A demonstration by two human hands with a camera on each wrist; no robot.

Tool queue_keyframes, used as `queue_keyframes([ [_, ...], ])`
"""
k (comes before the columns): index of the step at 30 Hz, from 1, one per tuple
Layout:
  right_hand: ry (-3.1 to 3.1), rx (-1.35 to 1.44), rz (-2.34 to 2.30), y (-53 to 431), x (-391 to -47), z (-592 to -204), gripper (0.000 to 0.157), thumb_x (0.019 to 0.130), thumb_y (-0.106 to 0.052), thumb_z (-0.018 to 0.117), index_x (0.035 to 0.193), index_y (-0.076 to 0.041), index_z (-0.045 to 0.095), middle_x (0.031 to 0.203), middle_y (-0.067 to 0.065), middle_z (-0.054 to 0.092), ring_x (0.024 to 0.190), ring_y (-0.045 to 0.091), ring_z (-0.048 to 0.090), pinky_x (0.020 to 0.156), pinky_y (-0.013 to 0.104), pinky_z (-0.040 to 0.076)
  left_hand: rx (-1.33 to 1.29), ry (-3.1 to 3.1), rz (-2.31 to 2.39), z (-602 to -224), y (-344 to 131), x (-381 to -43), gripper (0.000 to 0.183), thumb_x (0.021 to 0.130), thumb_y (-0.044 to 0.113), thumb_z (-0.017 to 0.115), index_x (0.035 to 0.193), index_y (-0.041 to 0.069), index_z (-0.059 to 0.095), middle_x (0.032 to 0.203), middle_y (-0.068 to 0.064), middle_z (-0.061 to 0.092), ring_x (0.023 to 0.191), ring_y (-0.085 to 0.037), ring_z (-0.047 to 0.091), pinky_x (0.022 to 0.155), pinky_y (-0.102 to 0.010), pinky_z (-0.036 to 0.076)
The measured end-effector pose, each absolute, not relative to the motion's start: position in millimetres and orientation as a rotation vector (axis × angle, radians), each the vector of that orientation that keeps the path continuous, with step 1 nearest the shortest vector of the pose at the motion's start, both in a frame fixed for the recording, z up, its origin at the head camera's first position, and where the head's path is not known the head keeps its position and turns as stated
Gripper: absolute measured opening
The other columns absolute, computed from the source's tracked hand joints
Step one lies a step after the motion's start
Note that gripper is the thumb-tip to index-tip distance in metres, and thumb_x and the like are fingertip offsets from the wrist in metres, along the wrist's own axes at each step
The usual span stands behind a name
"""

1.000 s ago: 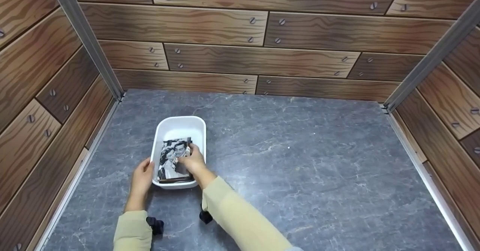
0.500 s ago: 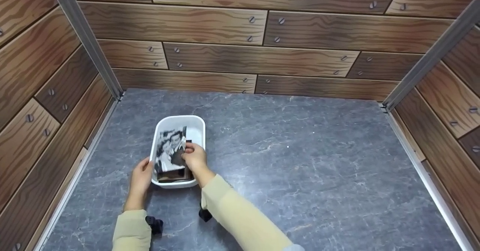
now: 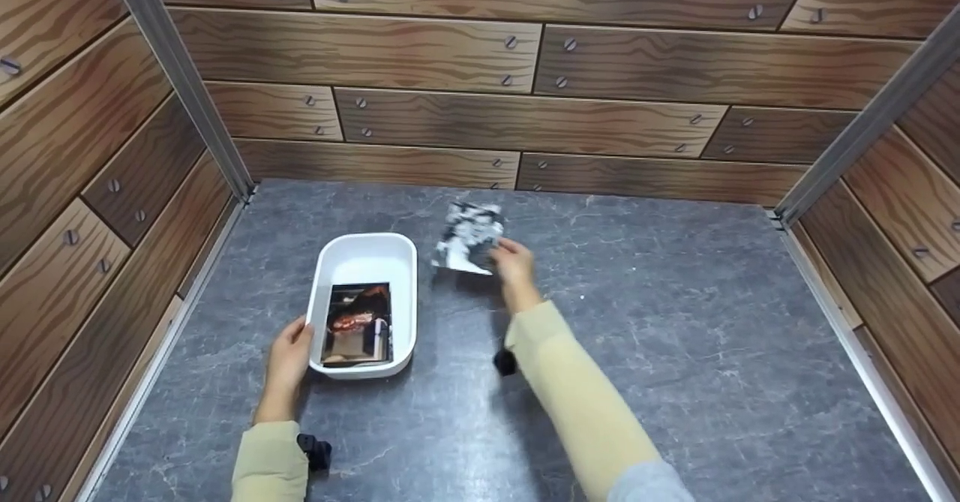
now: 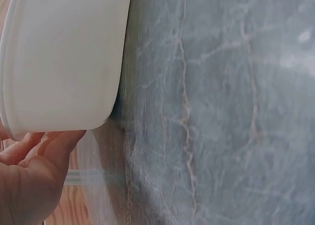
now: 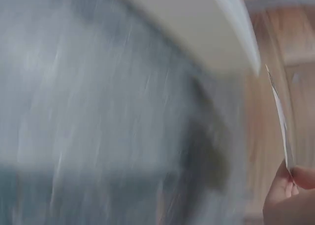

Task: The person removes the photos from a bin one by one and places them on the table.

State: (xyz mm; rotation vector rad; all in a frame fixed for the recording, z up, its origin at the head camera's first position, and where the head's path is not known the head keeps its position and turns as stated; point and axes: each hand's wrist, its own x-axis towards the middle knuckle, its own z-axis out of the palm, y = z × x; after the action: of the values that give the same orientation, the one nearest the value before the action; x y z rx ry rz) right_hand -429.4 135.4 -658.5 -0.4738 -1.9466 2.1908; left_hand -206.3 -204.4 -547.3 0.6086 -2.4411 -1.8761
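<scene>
My right hand (image 3: 516,268) pinches a black-and-white photo print (image 3: 472,238) by its right edge, above the table to the right of a white plastic tub (image 3: 319,277). Seen edge-on in the right wrist view, the print (image 5: 281,117) is a thin sheet between thumb and fingers. A colour picture with dark and orange-brown areas (image 3: 357,323) lies inside the near half of the tub. My left hand (image 3: 286,359) holds the tub's left side near the front corner. In the left wrist view, its fingers (image 4: 61,148) lie against the tub's outer wall.
The tub stands on a grey marble-patterned tabletop (image 3: 675,337). Wood-plank-patterned panels rise at the back (image 3: 450,52), left and right, with grey metal posts (image 3: 176,74) in the corners. Dark wrist cameras (image 3: 315,452) sit at both cuffs.
My right hand has lifted the black-and-white print out of the tub and carried it right and away from me, uncovering the colour picture. My left hand stays at the tub's side.
</scene>
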Motion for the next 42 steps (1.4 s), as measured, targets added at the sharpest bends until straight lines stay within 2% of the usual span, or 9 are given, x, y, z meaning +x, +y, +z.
queue_keyframes([
  [2, -1.951, -0.536, 2.215, 170, -453, -703, 0.032, 0.075, 0.002, 0.071, 0.106, -0.006, 0.074, 0.095, 0.008, 0.075, 0.083, 0.016, 0.069, 0.070, 0.029, 0.059, 0.615, -2.443, -1.877, -549, -205, -204, 0.047, 0.104, 0.017, 0.038, 0.144, -0.009, 0.036, 0.142, -0.033, 0.042, 0.127, -0.043, 0.045, 0.111, -0.049, 0.036],
  [7, -1.970, -0.662, 2.323, 220, -493, -809, 0.039, 0.072, -0.001, 0.079, 0.109, -0.012, 0.075, 0.107, 0.005, 0.073, 0.094, 0.013, 0.068, 0.079, 0.031, 0.058, 0.605, -2.431, -1.884, -551, -205, -201, 0.047, 0.104, 0.016, 0.037, 0.143, -0.011, 0.035, 0.141, -0.035, 0.041, 0.127, -0.045, 0.044, 0.111, -0.050, 0.036],
  [11, -1.969, -0.668, 2.363, 233, -495, -844, 0.042, 0.067, -0.003, 0.084, 0.107, -0.014, 0.076, 0.109, 0.004, 0.073, 0.095, 0.012, 0.067, 0.081, 0.030, 0.058, 0.605, -2.430, -1.885, -551, -204, -201, 0.047, 0.104, 0.015, 0.037, 0.143, -0.010, 0.036, 0.142, -0.035, 0.041, 0.127, -0.045, 0.045, 0.111, -0.049, 0.037],
  [20, -2.229, -0.583, 2.014, 215, -429, -748, 0.030, 0.077, -0.002, 0.070, 0.107, -0.002, 0.073, 0.097, 0.011, 0.074, 0.080, 0.017, 0.069, 0.068, 0.027, 0.058, 0.611, -2.455, -1.853, -549, -202, -204, 0.047, 0.104, 0.018, 0.039, 0.142, -0.009, 0.038, 0.141, -0.033, 0.043, 0.127, -0.044, 0.046, 0.110, -0.048, 0.037],
  [23, -2.329, -0.521, 1.965, 213, -410, -719, 0.031, 0.080, -0.009, 0.073, 0.111, -0.005, 0.073, 0.105, 0.011, 0.073, 0.094, 0.019, 0.068, 0.081, 0.029, 0.056, 0.617, -2.465, -1.831, -549, -202, -203, 0.046, 0.103, 0.017, 0.039, 0.142, -0.009, 0.040, 0.140, -0.033, 0.044, 0.125, -0.044, 0.047, 0.110, -0.048, 0.038],
  [32, -2.361, -0.492, 1.772, 213, -416, -714, 0.025, 0.077, -0.015, 0.072, 0.100, -0.007, 0.077, 0.099, 0.007, 0.075, 0.091, 0.020, 0.068, 0.078, 0.028, 0.055, 0.589, -2.438, -1.866, -548, -203, -206, 0.047, 0.104, 0.017, 0.038, 0.143, -0.010, 0.037, 0.142, -0.034, 0.042, 0.126, -0.044, 0.045, 0.111, -0.049, 0.036],
  [35, -2.415, -0.545, 1.720, 211, -413, -706, 0.032, 0.079, -0.022, 0.072, 0.109, -0.008, 0.074, 0.108, 0.006, 0.073, 0.100, 0.021, 0.066, 0.087, 0.030, 0.054, 0.588, -2.444, -1.871, -548, -203, -206, 0.048, 0.104, 0.017, 0.037, 0.143, -0.010, 0.036, 0.142, -0.034, 0.041, 0.127, -0.044, 0.045, 0.111, -0.049, 0.036],
  [38, -2.305, -0.603, 1.715, 203, -415, -697, 0.044, 0.076, -0.025, 0.078, 0.112, -0.002, 0.070, 0.105, 0.008, 0.073, 0.093, 0.018, 0.067, 0.077, 0.022, 0.053, 0.598, -2.452, -1.873, -547, -203, -206, 0.048, 0.104, 0.017, 0.037, 0.143, -0.010, 0.035, 0.142, -0.034, 0.040, 0.128, -0.045, 0.044, 0.112, -0.049, 0.036],
  [42, -2.120, -0.643, 1.966, 174, -413, -653, 0.069, 0.079, -0.026, 0.080, 0.135, 0.004, 0.052, 0.130, 0.017, 0.062, 0.115, 0.022, 0.061, 0.092, 0.023, 0.051, 0.604, -2.462, -1.865, -546, -204, -207, 0.048, 0.104, 0.017, 0.037, 0.144, -0.010, 0.035, 0.143, -0.034, 0.040, 0.129, -0.045, 0.043, 0.112, -0.048, 0.035],
])
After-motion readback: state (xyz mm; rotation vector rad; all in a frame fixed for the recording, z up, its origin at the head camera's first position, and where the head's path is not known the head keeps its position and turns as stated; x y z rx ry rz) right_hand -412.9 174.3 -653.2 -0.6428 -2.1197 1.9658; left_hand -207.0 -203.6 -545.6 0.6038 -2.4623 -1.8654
